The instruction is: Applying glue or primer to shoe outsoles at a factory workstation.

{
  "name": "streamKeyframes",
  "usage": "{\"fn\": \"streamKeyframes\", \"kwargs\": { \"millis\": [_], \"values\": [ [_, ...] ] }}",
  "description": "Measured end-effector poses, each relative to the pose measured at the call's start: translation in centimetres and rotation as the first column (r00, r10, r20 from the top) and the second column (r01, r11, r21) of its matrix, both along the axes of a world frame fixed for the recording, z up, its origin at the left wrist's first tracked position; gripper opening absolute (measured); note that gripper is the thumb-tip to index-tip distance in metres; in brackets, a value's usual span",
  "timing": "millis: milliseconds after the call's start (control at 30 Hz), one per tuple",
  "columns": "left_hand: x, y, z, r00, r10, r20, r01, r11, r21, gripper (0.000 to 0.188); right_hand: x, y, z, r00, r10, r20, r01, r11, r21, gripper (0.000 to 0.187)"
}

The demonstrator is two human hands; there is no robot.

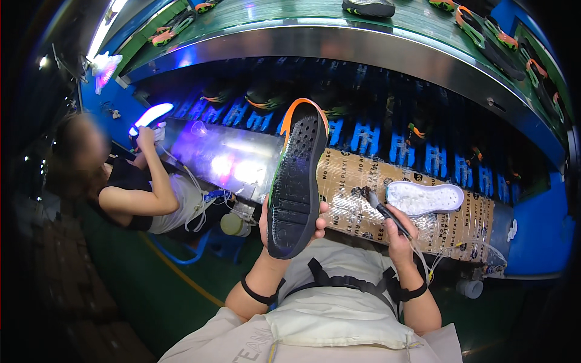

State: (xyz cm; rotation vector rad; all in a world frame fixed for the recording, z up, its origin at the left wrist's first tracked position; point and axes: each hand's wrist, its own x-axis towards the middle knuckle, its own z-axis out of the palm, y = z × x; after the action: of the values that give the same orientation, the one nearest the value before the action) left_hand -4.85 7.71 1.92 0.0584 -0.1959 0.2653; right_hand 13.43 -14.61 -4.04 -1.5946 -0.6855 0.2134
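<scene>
My left hand (264,227) is closed around the edges of a black shoe sole (295,193) with an orange and green rim, heel end up. The sole's inner face is turned toward me and looks wet and shiny; it has small holes near the top. In my right hand (400,237) is a black-handled brush (387,213), with a thin tube running down from it. The brush tip hovers by the cardboard-covered bench, left of a white shoe sole (425,198) lying there; I cannot tell whether it touches the cardboard.
Behind the cardboard (357,213) runs a dark recess with blue supports (365,140). Above it, a green conveyor (290,15) carries several soles and shoe parts. At left, a co-worker (142,193) holds a brightly lit sole (152,117). A jar (232,224) hangs by the bench's front edge.
</scene>
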Motion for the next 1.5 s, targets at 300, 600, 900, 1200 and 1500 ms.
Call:
{"fn": "streamKeyframes", "kwargs": {
  "millis": [300,600,900,1200,1500],
  "values": [
    [-0.2,-0.2,-0.1,0.986,-0.007,0.167,0.023,0.995,-0.093,0.076,0.1,0.6,-4.8,0.993,0.068,0.097,-0.058,0.993,-0.099,0.031],
    [0.4,0.8,1.1,0.963,-0.052,0.264,0.088,0.988,-0.128,0.069,0.5,0.6,-5.9,0.985,0.083,-0.151,-0.089,0.995,-0.037,0.033],
    [0.8,1.4,1.7,0.978,-0.026,0.206,0.068,0.978,-0.198,0.062,0.4,0.2,-5.7,0.988,0.083,-0.131,-0.092,0.994,-0.064,0.033],
    [1.3,1.5,1.7,0.973,-0.030,0.229,0.057,0.992,-0.112,0.066,0.7,0.3,-6.0,0.988,0.097,-0.122,-0.103,0.994,-0.048,0.033],
    [1.6,1.9,3.7,0.999,0.045,0.026,-0.050,0.972,0.231,0.087,0.3,0.2,-5.5,0.995,0.092,-0.023,-0.094,0.993,-0.077,0.032]
  ]
}}
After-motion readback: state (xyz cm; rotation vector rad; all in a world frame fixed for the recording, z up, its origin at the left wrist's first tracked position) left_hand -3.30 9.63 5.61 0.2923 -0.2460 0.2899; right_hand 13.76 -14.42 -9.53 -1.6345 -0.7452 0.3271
